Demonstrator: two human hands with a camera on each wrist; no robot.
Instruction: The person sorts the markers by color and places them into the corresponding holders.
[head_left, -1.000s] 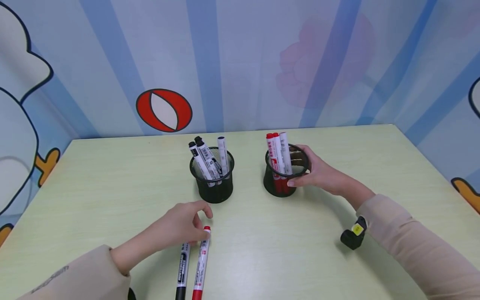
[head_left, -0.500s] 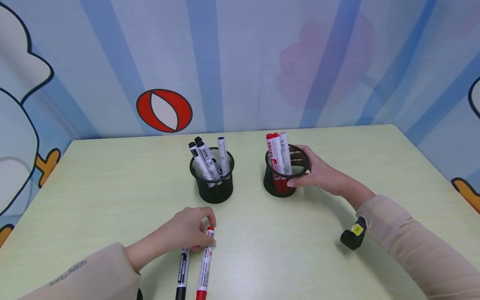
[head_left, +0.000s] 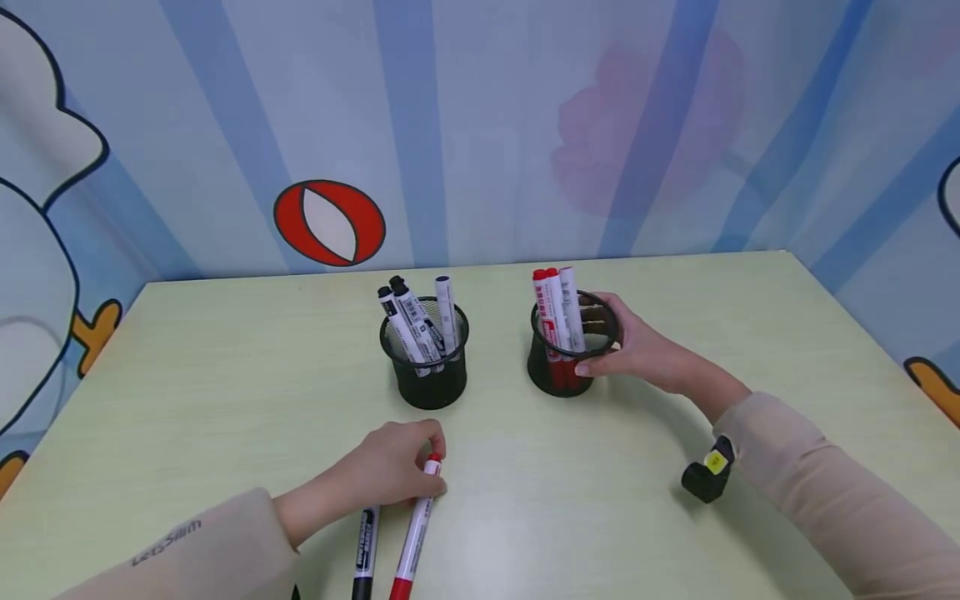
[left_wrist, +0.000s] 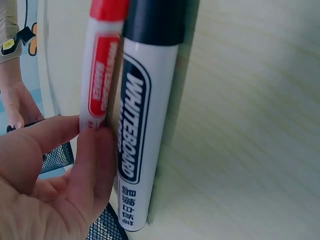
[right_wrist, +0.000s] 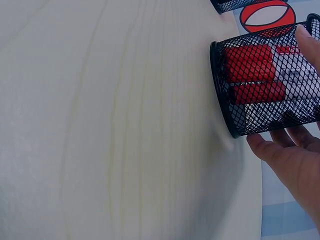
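Note:
My left hand [head_left: 401,462] pinches a red-capped whiteboard marker [head_left: 417,533] near its far end, between thumb and fingers. Just left of it on the table lies a black-capped whiteboard marker [left_wrist: 145,125], large in the left wrist view. Farther off, my right hand [head_left: 630,346] holds the right-hand black mesh pen cup [head_left: 536,367] by its side, thumb in front and fingers behind. Several red markers [head_left: 553,312] stand in that cup, their red lower ends showing through the mesh in the right wrist view.
A second black mesh pen cup [head_left: 431,387] stands to the left, with several black-capped markers [head_left: 408,321] leaning in it. Both cups are on a pale wooden table [head_left: 247,375]. Behind its back edge hangs a blue printed curtain [head_left: 495,133].
My left hand has moved a little to the right, and the red-capped marker's far end has swung right with it, away from the black one. The right hand stays put on its cup.

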